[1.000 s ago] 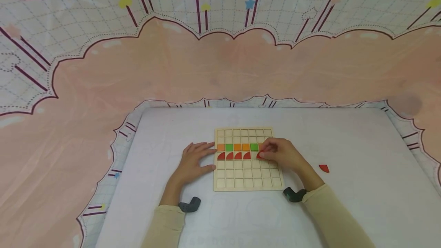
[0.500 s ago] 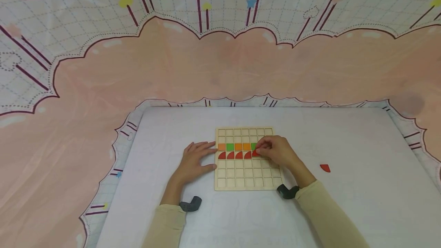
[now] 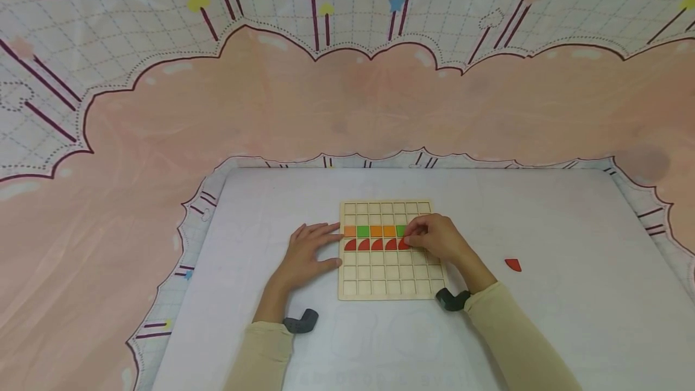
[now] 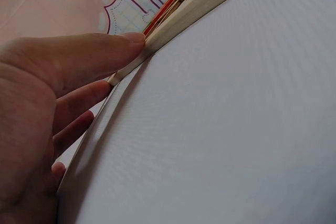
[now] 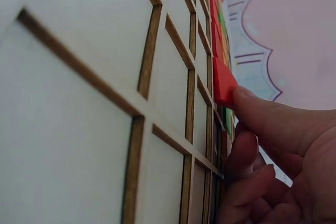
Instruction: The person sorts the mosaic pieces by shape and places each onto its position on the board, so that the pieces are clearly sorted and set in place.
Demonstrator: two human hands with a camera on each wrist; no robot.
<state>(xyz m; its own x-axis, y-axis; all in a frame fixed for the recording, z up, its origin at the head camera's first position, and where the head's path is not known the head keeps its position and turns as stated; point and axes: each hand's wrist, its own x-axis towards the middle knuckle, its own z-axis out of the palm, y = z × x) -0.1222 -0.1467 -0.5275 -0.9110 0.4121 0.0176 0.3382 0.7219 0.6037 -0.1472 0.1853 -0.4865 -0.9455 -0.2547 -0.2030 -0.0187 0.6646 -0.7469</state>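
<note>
A pale wooden grid board (image 3: 379, 295) lies on the white table. My right hand (image 3: 441, 239) pinches a red quarter-circle tile (image 5: 224, 84) between thumb and fingers, over the fifth cell of a row. In the right wrist view the tile sits slightly raised against the cell walls. Left of it in that row lie several matching red tiles (image 3: 377, 245), each in its own cell. Above them runs a row of orange and green square tiles (image 3: 376, 232), its right end hidden by my right hand. My left hand (image 3: 306, 258) spreads its fingers, the tips touching the board's left edge.
One loose red quarter-circle tile (image 3: 513, 265) lies on the table (image 3: 570, 318) to the right of the board. Dark wrist cameras, one of them the left wrist camera (image 3: 301, 321), stick out from both sleeves. A patterned pink and white cloth (image 3: 347, 107) stands behind the table.
My right hand has moved a little left with the red tile, from the sixth column to the fifth cell, and lowered it there. My left hand has stayed at the board's edge.
</note>
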